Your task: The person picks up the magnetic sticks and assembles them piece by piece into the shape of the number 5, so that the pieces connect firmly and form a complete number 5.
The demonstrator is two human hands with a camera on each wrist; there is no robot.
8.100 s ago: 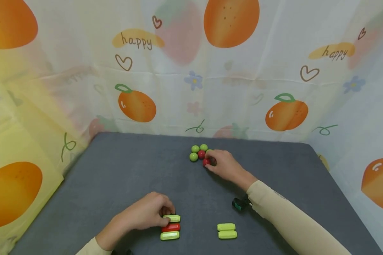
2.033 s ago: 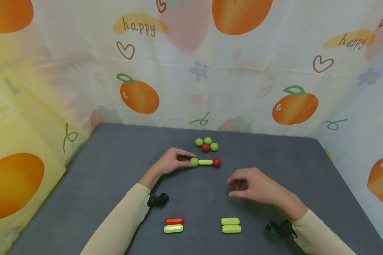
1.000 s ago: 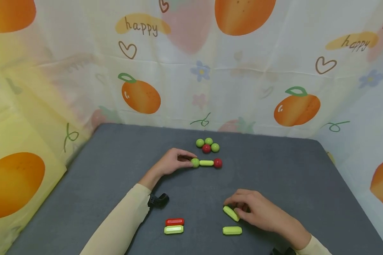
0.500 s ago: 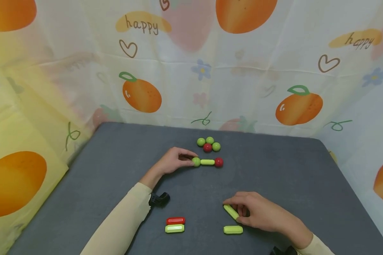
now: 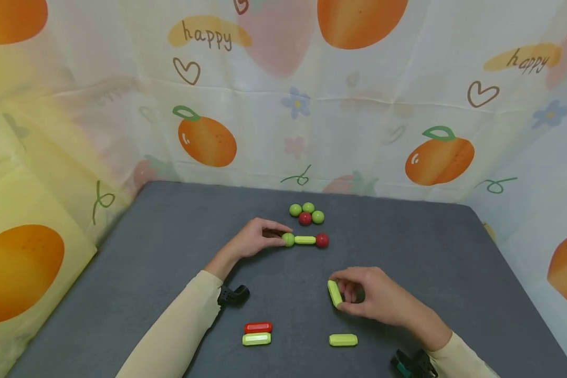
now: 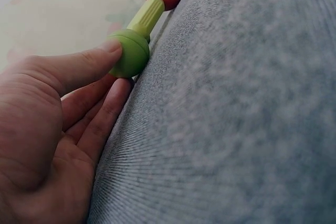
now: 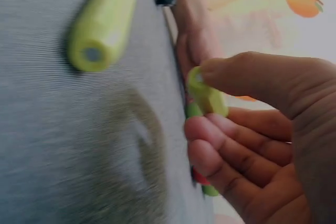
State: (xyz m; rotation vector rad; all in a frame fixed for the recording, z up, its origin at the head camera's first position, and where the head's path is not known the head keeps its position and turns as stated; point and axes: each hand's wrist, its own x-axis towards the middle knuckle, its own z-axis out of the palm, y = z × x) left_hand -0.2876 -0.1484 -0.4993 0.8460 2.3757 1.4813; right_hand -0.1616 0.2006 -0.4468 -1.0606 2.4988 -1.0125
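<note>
My left hand (image 5: 255, 239) pinches a green ball (image 5: 289, 240) between thumb and fingers. A yellow-green rod (image 5: 305, 240) joins that ball to a red ball (image 5: 322, 240), forming a dumbbell shape that lies on the grey cloth; the left wrist view shows the rod's ridged sides (image 6: 147, 17). Nearer me and to the right, my right hand (image 5: 380, 294) pinches another yellow-green rod (image 5: 334, 293) by its two ends, raised off the cloth in the right wrist view. A silvery disc sits in the end of the loose yellow-green rod (image 7: 102, 27) close by.
Behind the dumbbell shape, three green balls (image 5: 308, 208) cluster with a red ball (image 5: 304, 218). At the front left a red rod (image 5: 258, 327) lies against a yellow-green rod (image 5: 256, 339). A fruit-print curtain (image 5: 260, 131) stands along the table's far edge.
My right hand has picked up one of the two yellow-green rods at the front right and carried it forward, turning it more upright in view. My left hand stays on the green ball.
</note>
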